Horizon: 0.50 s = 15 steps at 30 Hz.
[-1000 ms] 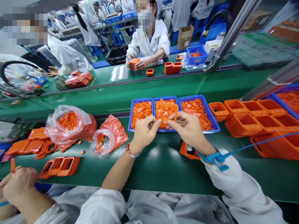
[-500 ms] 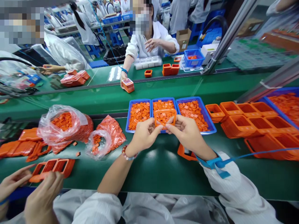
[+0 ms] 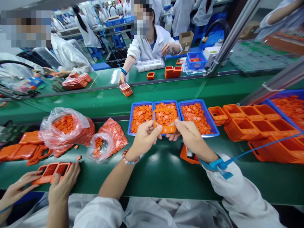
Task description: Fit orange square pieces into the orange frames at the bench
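Between my two hands is an orange rectangular plastic frame [image 3: 169, 129], held up in front of the blue trays. My left hand [image 3: 146, 135] pinches its left side, thumb on the near face. At the right side, my right hand [image 3: 188, 134] grips it with thumb and fingers. Through the frame's opening, small orange plastic pieces show in the middle blue tray [image 3: 177, 102]. On either side stand a left blue tray [image 3: 130, 126] and a right blue tray [image 3: 215, 128], both holding similar pieces. Below my right hand, another orange frame [image 3: 186, 155] lies partly hidden on the bench.
Stacked orange frames [image 3: 244, 126] stand to the right. Plastic bags [image 3: 67, 128] of orange pieces lie left. A co-worker's hands [image 3: 63, 182] hold orange frames at lower left. Across the green bench [image 3: 152, 177], another person's hand [image 3: 122, 79] holds an orange stack.
The frame in my hands has tilted so that its opening shows larger, and my right-hand grip has shifted. The co-worker's right hand at lower left moved right; the stack across the bench moved left.
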{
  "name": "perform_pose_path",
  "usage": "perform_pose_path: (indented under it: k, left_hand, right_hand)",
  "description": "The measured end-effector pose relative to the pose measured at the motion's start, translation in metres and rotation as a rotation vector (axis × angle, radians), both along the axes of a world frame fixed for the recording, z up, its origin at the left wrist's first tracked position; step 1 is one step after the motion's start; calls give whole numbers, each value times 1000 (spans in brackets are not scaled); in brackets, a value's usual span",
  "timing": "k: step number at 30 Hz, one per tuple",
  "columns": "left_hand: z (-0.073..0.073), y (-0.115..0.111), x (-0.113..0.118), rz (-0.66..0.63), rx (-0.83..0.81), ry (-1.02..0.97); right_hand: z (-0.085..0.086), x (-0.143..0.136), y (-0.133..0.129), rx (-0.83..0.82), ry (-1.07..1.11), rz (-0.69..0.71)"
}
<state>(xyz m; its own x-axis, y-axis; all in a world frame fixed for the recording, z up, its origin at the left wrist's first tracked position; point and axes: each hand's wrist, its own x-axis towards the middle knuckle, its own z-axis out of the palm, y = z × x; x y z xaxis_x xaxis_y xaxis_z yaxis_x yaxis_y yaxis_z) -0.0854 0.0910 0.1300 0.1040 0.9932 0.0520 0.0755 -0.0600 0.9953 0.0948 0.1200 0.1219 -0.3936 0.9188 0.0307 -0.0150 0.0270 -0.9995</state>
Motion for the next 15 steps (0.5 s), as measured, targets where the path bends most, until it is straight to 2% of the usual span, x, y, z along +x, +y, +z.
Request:
perform_pose_path:
  k: [7,10,15]
  left_hand:
    - [-2,-1,-1,25,76,-6]
    - [-3,-2,-2,22,107,55]
    - [-5,-6,-2,-55,139,196]
  right_hand:
    - [2,0,-4,79,-12,-18]
    - [3,1,-6,96,-19,-42]
    - [5,1,-8,108,-15,-71]
